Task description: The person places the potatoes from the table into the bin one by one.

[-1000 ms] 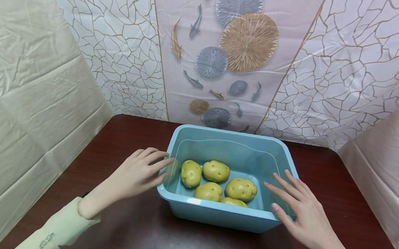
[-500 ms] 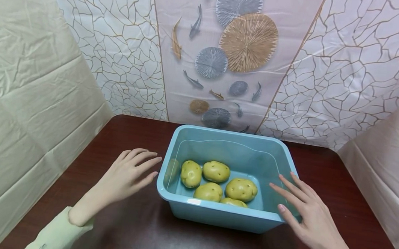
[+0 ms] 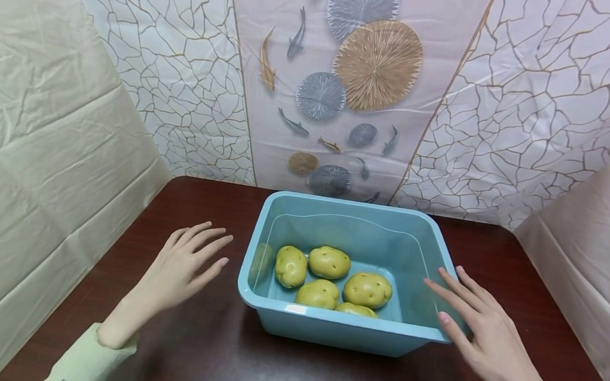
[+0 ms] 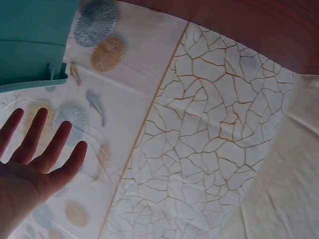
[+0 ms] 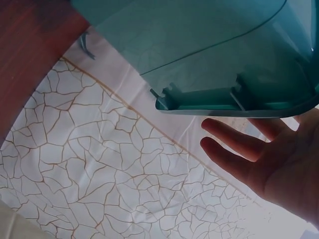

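A light blue plastic tub (image 3: 336, 324) stands on the table with several yellow-green potatoes (image 3: 368, 290) lying on its floor. To the left of the tub my left hand (image 3: 173, 270) hovers apart from it, fingers spread and holding nothing. In the left wrist view that hand (image 4: 37, 164) shows its loosely bent fingers below the tub's rim (image 4: 35, 85). My right hand (image 3: 489, 332) is over the tub's right side, fingers extended across the rim. The right wrist view shows this hand (image 5: 279, 159) with fingers close to the rim's edge and nothing in its grasp.
The dark reddish-brown table (image 3: 198, 346) carries the tub near its back edge. Behind it hangs a patterned cloth (image 3: 323, 145) with fish and round leaf prints. Pale creased cloth (image 3: 53, 160) walls off the left, and more cloth (image 3: 592, 246) the right.
My left hand has drawn away leftward from the tub's rim. My right hand has shifted a little to the right, outward over the rim. The tub and potatoes have stayed put.
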The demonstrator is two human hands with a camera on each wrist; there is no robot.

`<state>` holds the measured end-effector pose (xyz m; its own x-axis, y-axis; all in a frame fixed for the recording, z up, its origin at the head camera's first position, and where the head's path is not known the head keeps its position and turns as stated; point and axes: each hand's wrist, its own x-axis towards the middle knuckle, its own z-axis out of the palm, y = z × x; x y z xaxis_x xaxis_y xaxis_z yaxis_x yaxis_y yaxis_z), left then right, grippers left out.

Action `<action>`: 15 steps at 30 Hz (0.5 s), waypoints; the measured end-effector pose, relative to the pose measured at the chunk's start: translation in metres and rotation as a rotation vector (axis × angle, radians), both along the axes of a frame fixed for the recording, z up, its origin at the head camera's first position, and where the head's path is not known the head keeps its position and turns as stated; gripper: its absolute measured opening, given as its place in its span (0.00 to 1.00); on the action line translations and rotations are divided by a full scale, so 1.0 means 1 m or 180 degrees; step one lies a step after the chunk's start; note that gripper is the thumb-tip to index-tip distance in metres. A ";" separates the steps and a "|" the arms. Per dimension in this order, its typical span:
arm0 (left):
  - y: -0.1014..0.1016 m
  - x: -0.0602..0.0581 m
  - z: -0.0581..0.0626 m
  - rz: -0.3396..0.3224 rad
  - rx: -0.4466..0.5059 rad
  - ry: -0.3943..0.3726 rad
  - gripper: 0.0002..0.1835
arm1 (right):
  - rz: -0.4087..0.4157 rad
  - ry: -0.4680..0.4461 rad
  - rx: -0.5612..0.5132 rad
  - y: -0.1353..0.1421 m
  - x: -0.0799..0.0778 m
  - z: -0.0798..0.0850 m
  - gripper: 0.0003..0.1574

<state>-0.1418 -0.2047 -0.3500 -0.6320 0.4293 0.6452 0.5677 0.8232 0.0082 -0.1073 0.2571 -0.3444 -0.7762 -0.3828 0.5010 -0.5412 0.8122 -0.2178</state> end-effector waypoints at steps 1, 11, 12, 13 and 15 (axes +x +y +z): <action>-0.001 0.000 0.000 0.0041 0.0003 -0.0029 0.23 | 0.0000 -0.0018 -0.0007 0.001 0.000 0.000 0.31; -0.012 0.001 -0.004 0.0457 0.0099 -0.0394 0.24 | -0.0147 -0.0048 -0.0057 0.009 0.000 -0.002 0.35; -0.014 0.001 -0.005 0.0482 0.0114 -0.0410 0.24 | -0.0153 -0.0030 -0.0068 0.010 -0.001 -0.002 0.35; -0.015 0.001 -0.006 0.0507 0.0128 -0.0423 0.25 | -0.0158 -0.0008 -0.0078 0.011 -0.001 -0.002 0.35; -0.017 -0.001 -0.007 0.0548 0.0157 -0.0444 0.25 | -0.0148 0.0075 -0.0094 0.014 -0.002 -0.003 0.35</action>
